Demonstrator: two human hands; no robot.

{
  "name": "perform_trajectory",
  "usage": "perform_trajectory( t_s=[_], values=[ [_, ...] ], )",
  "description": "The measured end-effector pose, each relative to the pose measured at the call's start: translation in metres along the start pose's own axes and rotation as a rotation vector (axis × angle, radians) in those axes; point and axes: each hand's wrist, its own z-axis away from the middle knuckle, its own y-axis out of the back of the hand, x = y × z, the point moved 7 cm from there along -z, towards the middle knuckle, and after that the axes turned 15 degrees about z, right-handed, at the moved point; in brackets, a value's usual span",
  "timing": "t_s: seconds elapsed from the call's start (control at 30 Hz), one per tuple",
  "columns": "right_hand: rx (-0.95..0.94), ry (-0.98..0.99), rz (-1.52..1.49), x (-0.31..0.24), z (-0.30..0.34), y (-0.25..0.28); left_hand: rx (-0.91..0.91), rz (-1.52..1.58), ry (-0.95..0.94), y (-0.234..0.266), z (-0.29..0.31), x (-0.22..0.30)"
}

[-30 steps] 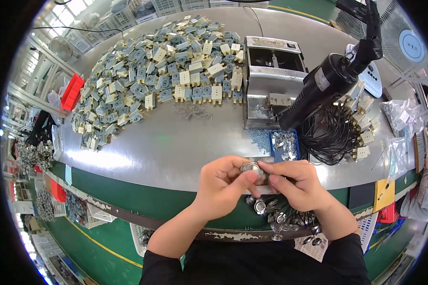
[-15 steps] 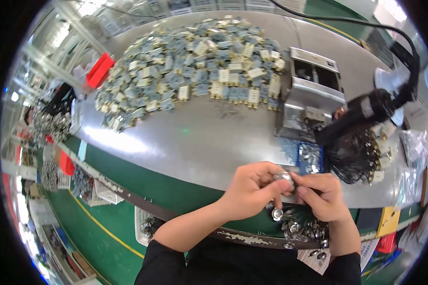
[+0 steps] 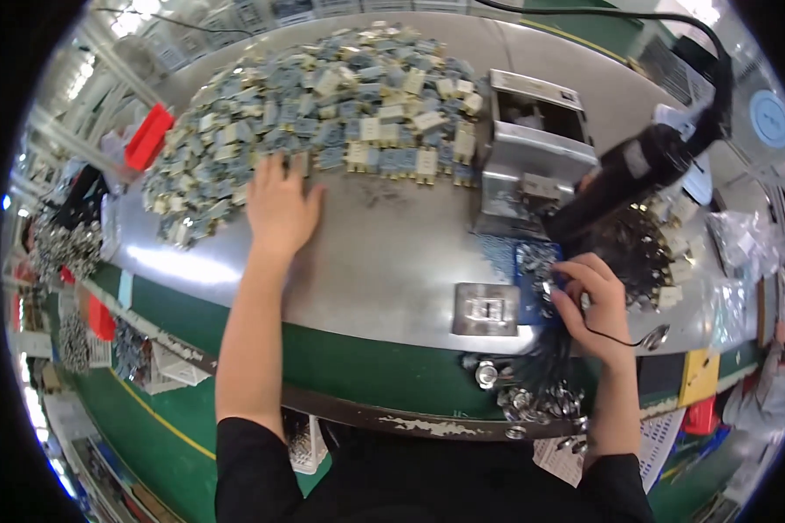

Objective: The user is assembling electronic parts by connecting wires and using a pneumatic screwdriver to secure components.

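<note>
My left hand [image 3: 281, 209] reaches to the near edge of a big pile of small grey-and-cream plastic parts [image 3: 371, 131]. Its fingers are spread, with the tips among the parts. At the right, my right hand [image 3: 597, 305] is closed, thumb and forefinger at the edge of a blue tray [image 3: 525, 292] of small shiny metal pieces. A black wire [image 3: 615, 338] runs out from that hand, with a rounded metal piece [image 3: 656, 337] at its end. Whether the fingertips also pinch a small piece cannot be made out. Left of the tray lies a square metal fixture [image 3: 486, 309].
A metal press-like device [image 3: 532, 157] stands behind the tray, with a black cylindrical tool [image 3: 624, 179] on a cable beside it. Black wires with round metal ends [image 3: 532, 405] lie at the front edge. A red bin [image 3: 148, 137] is far left.
My hands were together over the front of the table, holding a round metal piece. My left hand has gone to the pile, my right to the blue tray. The fixture now shows.
</note>
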Motion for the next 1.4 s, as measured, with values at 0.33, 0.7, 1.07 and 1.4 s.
perform_trajectory(
  t_s=[0.33,0.7,1.07,1.4],
  values=[
    [-0.176,0.070,0.279,-0.009,-0.009,-0.024,-0.207,0.561,0.101,0.023,0.068,0.032],
    [-0.142,-0.009,0.269,-0.011,-0.011,-0.028,-0.502,2.356,0.404,0.047,0.116,0.101],
    [0.059,-0.217,-0.546,0.005,0.016,-0.011,-0.690,2.274,0.242,0.058,0.095,0.153],
    [0.131,-0.203,-0.553,0.013,0.019,-0.004,-0.368,1.381,-0.437,0.032,0.082,0.213]
  ],
)
